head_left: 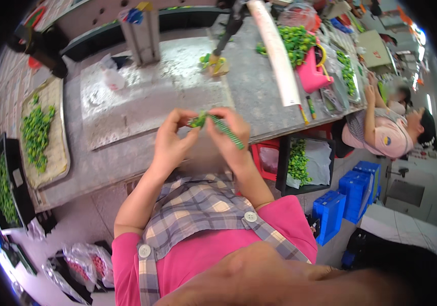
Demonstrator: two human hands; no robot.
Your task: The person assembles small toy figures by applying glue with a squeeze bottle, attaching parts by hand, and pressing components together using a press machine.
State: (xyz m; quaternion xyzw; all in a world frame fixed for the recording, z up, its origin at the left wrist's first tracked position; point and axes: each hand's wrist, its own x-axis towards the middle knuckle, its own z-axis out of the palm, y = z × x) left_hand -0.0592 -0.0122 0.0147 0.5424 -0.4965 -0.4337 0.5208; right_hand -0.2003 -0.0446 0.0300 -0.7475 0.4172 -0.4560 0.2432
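Note:
My left hand (174, 136) pinches a small green piece (198, 120) between thumb and fingertips, over the near edge of the worktable. A thin green-and-white striped stick (227, 132), like a pen or brush handle, lies in my right hand (237, 133), which is closed around it. The stick's upper end meets the green piece, but its tip is too small to make out. To the left, a shallow beige tray (58, 153) bears a heap of similar green pieces (38, 133).
A metal plate (111, 122) covers the middle table, with a machine post (141, 38) behind it. Right stand a pink basket (313, 74) and more green pieces (295, 43). Black bins (305, 188) flank the table; blue crates (329, 214) sit lower right. A co-worker (381, 127) sits at right.

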